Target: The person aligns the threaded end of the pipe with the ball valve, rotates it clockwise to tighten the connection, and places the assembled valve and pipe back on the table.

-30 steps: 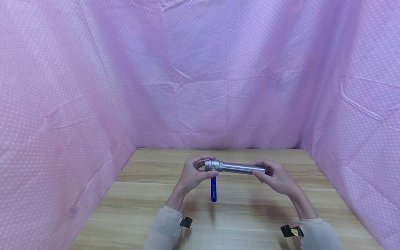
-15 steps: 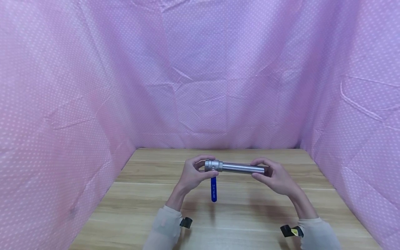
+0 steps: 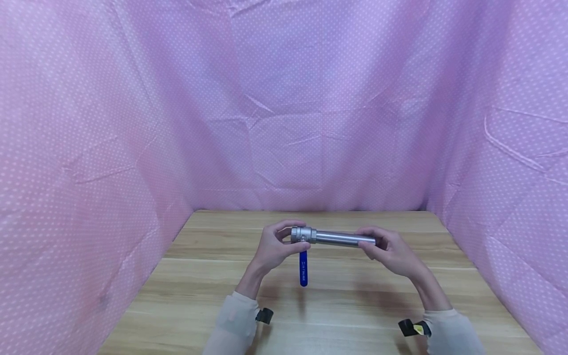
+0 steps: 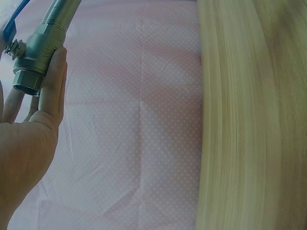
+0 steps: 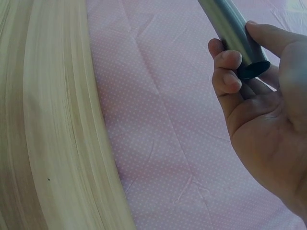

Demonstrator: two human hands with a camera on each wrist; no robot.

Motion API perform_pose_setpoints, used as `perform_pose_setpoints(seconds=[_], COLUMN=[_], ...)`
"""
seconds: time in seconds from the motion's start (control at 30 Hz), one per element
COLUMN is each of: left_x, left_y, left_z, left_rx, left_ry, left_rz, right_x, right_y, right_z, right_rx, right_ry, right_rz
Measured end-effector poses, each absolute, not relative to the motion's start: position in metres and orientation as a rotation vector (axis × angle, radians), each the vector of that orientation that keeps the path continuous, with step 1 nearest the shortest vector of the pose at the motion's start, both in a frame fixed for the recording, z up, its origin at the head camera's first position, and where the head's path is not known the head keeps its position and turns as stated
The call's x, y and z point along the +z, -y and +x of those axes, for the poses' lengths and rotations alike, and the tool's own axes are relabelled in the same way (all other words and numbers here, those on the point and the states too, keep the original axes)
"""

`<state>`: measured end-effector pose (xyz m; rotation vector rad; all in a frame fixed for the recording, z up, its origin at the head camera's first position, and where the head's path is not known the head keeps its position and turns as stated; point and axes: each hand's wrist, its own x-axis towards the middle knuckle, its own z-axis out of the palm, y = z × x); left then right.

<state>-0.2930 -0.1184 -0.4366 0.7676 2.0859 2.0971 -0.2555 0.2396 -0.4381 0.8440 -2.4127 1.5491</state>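
A metal ball valve (image 3: 305, 233) and a steel pipe (image 3: 337, 238) are joined end to end, held level above the table. The valve's blue lever handle (image 3: 303, 270) points down toward the person. My left hand (image 3: 272, 249) grips the valve body between thumb and fingers at its left end. At the pipe's free right end, my right hand (image 3: 392, 251) pinches with thumb in front and fingers behind. In the left wrist view, fingertips lie along the valve body (image 4: 42, 50), its open end facing the palm. The right wrist view shows the pipe's hollow end (image 5: 254, 69) among curled fingers.
Below the hands lies a wood-grain tabletop (image 3: 213, 305). Pink dotted cloth (image 3: 284, 123) hangs behind it and along both sides. Each wrist wears a small black camera, such as the one at the left sleeve (image 3: 235, 315).
The right fingers loosened and shifted on the pipe's end half a second ago, and now close on it again. My left hand and the valve have stayed in place.
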Motion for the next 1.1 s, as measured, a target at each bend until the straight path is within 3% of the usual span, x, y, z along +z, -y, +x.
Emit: perform_pose_setpoints(seconds=[1.1], left_x=[-0.4362], left_y=[0.1194], left_z=[-0.2951], left_rx=[2.086], left_ry=[-2.097], left_rz=[0.766], right_x=[-0.4390], right_y=[-0.2365], right_z=[-0.2572], right_rx=[1.583], right_ry=[2.394], right_rz=[0.839])
